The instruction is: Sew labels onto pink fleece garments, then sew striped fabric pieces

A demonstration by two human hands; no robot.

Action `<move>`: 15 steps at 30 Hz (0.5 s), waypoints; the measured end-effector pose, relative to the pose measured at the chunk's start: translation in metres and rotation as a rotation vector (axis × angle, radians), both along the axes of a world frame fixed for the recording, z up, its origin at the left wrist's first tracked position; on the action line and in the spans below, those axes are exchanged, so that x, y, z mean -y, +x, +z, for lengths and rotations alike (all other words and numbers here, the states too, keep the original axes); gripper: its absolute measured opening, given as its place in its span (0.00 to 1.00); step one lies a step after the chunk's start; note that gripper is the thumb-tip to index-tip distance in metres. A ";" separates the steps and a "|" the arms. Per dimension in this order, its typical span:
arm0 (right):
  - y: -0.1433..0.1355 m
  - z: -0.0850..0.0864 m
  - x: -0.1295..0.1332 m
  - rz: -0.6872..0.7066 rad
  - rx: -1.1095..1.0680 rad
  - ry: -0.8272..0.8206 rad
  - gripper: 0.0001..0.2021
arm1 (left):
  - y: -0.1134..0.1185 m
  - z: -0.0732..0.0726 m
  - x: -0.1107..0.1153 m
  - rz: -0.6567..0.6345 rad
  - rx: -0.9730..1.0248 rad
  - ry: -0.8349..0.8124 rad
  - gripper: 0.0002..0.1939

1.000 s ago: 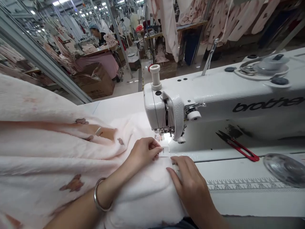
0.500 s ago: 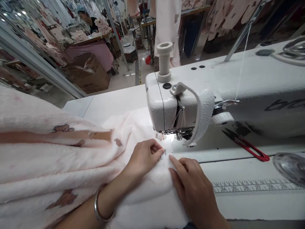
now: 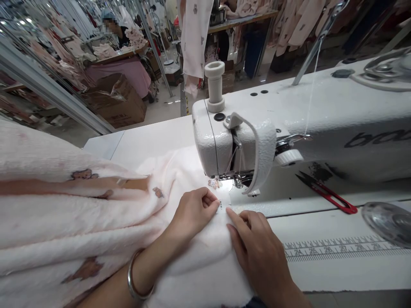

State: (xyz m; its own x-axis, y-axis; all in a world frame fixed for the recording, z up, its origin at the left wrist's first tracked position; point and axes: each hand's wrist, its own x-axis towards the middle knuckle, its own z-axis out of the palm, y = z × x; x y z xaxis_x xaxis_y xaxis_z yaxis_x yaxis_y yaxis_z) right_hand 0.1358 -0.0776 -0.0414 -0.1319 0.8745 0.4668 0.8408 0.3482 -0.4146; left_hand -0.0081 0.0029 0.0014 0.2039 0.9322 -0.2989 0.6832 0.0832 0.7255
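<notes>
Pale pink fleece fabric (image 3: pixel 205 256) with brown bear prints lies across the table and runs up to the sewing machine's (image 3: pixel 208 137) needle area. Thumb and index finger of my left hand (image 3: pixel 194 211) are pinched at the edge of a small white label (image 3: pixel 222 206) with dark print, resting on the fabric just in front of the presser foot (image 3: pixel 237 183). My right hand (image 3: pixel 261 246) rests palm down on the fabric, its fingers stretched out and apart. Its index fingertip touches down beside the label's right edge.
Red-handled thread snips (image 3: pixel 327 194) lie right of the needle on the machine bed. A printed ruler scale (image 3: pixel 337 248) runs along the table, near a clear round object (image 3: pixel 385 222). Beyond are a cardboard box (image 3: pixel 118 100) and a person (image 3: pixel 114 30) at another table.
The view has shifted slightly, so the machine and snips appear a little further left. The cloth hanging in the background has moved left. Both hands hold nearly the same position.
</notes>
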 end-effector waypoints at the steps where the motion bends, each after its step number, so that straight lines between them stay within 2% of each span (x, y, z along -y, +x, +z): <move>1: 0.000 0.000 0.000 -0.007 0.006 -0.015 0.15 | 0.001 0.000 0.000 -0.003 -0.007 0.005 0.07; 5: 0.001 0.001 0.001 -0.038 0.028 -0.072 0.14 | -0.001 0.008 0.003 -0.069 -0.091 0.055 0.06; 8: 0.001 0.001 0.003 -0.040 0.034 -0.088 0.14 | -0.011 0.017 0.012 -0.207 -0.279 0.287 0.10; 10: 0.000 0.001 0.003 -0.045 0.036 -0.078 0.14 | -0.021 0.019 0.020 -0.376 -0.367 0.517 0.13; 12: 0.000 0.001 0.003 -0.050 0.034 -0.060 0.14 | -0.031 0.016 0.029 -0.599 -0.376 0.695 0.16; 15: 0.000 0.001 0.002 -0.046 0.010 -0.034 0.14 | -0.040 0.007 0.035 -0.844 -0.376 0.735 0.22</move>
